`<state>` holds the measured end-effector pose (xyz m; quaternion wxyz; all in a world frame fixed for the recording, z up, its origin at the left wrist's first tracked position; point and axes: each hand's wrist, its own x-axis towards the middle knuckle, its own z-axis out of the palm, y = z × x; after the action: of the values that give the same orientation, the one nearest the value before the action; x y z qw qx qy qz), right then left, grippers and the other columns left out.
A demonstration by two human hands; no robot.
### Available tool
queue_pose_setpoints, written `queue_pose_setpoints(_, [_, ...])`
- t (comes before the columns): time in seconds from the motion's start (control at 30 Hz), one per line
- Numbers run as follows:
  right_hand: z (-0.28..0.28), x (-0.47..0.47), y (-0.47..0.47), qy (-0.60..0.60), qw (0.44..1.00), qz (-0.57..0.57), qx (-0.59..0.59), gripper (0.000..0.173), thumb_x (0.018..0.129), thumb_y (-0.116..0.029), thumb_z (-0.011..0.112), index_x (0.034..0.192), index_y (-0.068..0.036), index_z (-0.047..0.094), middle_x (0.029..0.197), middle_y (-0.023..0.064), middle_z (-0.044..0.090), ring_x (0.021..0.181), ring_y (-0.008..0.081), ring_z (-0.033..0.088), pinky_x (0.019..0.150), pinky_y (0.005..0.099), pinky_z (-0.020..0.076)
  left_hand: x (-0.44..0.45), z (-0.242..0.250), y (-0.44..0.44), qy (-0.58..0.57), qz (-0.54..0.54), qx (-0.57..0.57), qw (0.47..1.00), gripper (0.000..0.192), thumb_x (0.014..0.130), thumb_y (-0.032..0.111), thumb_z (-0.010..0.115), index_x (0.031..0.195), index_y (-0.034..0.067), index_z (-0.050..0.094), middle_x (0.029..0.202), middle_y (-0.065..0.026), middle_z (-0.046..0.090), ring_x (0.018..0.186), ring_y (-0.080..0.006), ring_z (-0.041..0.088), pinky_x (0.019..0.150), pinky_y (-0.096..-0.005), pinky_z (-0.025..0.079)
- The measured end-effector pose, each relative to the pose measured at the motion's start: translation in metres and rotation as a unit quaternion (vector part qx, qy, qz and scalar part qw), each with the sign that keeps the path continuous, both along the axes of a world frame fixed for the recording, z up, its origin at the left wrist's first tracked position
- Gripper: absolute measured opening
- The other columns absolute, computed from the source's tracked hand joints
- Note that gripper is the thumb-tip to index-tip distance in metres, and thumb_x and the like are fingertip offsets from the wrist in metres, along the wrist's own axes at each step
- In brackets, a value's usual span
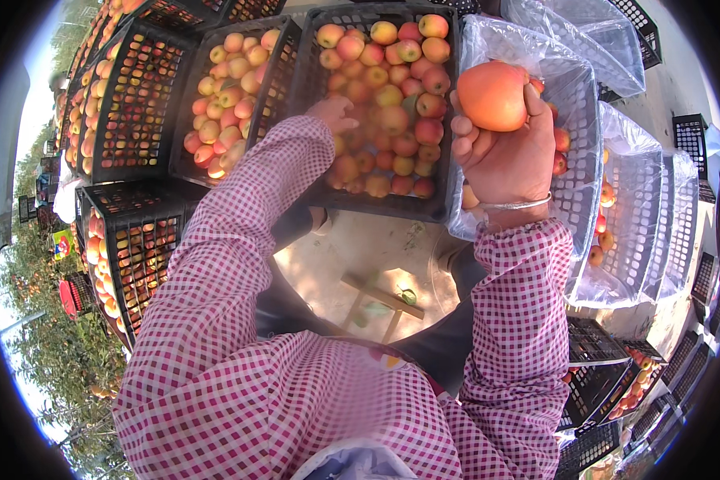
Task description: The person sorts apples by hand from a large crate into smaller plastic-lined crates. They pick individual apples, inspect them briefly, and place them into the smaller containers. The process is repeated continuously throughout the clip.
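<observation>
My right hand, with a bracelet at the wrist, holds a large orange-red apple above a crate lined with clear plastic. Some apples lie in that lined crate, partly hidden by the hand. My left hand is over the left side of a black plastic crate of red and yellow apples. Its fingers are slightly curled and apart, with no apple seen in them. A hazy blur covers the apples near it.
Another black crate of apples stands left of the middle one, with stacked full crates beyond. More plastic-lined crates line the right. A small wooden stool sits on the ground between my legs. Black crates stand at lower right.
</observation>
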<state>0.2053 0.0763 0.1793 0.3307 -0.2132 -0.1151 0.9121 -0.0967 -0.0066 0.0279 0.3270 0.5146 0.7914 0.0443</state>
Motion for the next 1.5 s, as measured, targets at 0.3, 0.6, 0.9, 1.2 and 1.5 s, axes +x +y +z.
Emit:
queue_pose_setpoints(0.3, [-0.009, -0.005, 0.004, -0.022, 0.999, -0.031, -0.004, 0.041, 0.090, -0.041, 0.051, 0.111, -0.006, 0.053, 0.093, 0.0125, 0.064, 0.067, 0.0195, 0.060, 0.053, 0.0286, 0.0490, 0.037, -0.105, -0.062, 0.237, -0.413, -0.063, 0.877, 0.040, 0.079, 0.023, 0.058, 0.119, 0.018, 0.056, 0.117, -0.0076, 0.053, 0.111, -0.0258, 0.049, 0.092, -0.0405, 0.038])
queue_pose_setpoints(0.6, [-0.009, -0.007, 0.003, -0.027, 0.998, -0.038, -0.053, 0.040, 0.090, -0.039, 0.049, 0.110, -0.005, 0.052, 0.095, 0.0132, 0.063, 0.069, 0.0214, 0.058, 0.055, 0.0306, 0.0488, 0.045, -0.074, -0.047, 0.141, -0.288, -0.150, 0.935, 0.072, 0.057, 0.019, 0.079, 0.124, 0.015, 0.051, 0.123, -0.0092, 0.051, 0.116, -0.0262, 0.046, 0.096, -0.0393, 0.036])
queue_pose_setpoints(0.9, [-0.014, 0.003, 0.006, 0.021, 0.997, -0.049, -0.058, 0.044, 0.089, -0.040, 0.052, 0.113, -0.003, 0.050, 0.099, 0.0146, 0.062, 0.072, 0.0216, 0.060, 0.058, 0.0313, 0.0524, 0.022, -0.096, -0.051, -0.451, 0.338, -0.133, 0.815, 0.063, 0.075, 0.018, 0.073, 0.129, 0.006, 0.043, 0.113, -0.0144, 0.058, 0.107, -0.0261, 0.057, 0.089, -0.0326, 0.046])
queue_pose_setpoints(1.2, [-0.019, 0.005, 0.010, 0.021, 0.996, -0.060, -0.064, 0.047, 0.089, -0.041, 0.051, 0.114, 0.000, 0.048, 0.103, 0.0175, 0.061, 0.072, 0.0230, 0.061, 0.058, 0.0318, 0.0536, 0.030, -0.090, -0.023, -0.365, 0.342, -0.167, 0.850, 0.060, 0.077, 0.018, 0.070, 0.130, 0.006, 0.043, 0.115, -0.0146, 0.058, 0.108, -0.0257, 0.056, 0.091, -0.0326, 0.045])
queue_pose_setpoints(1.5, [-0.017, 0.002, 0.010, 0.018, 0.995, -0.061, -0.075, 0.047, 0.089, -0.041, 0.051, 0.114, -0.001, 0.049, 0.102, 0.0167, 0.061, 0.072, 0.0239, 0.061, 0.058, 0.0318, 0.0543, 0.026, -0.097, -0.011, -0.318, 0.366, -0.156, 0.860, 0.056, 0.080, 0.017, 0.068, 0.130, 0.005, 0.043, 0.117, -0.0147, 0.057, 0.109, -0.0253, 0.056, 0.092, -0.0327, 0.045])
